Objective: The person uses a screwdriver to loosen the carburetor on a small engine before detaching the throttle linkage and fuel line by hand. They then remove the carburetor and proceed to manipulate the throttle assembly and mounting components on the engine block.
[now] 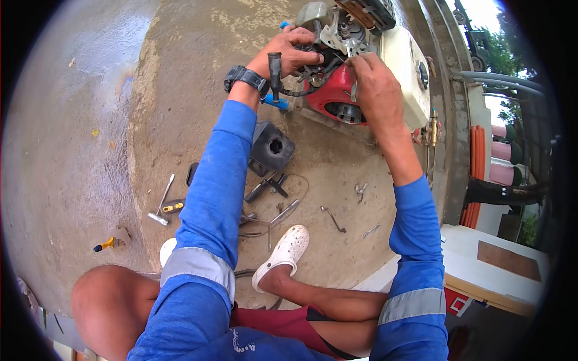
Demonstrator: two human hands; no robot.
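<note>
A small engine with a red fan cover and a white fuel tank stands on the floor in front of me. My left hand reaches in from the left, fingers closed among dark parts beside a metal linkage bracket. What they grip is hidden. Across the bracket, my right hand pinches at its lower edge, above the red cover. Its fingertips hide whatever is between them. A black spark plug boot on a cable sits by my left wrist.
A black box-shaped part with a round hole lies below the engine. On the concrete floor are a T-handle wrench, a bent wrench, a black-handled tool and a yellow-handled tool. A white counter stands at right.
</note>
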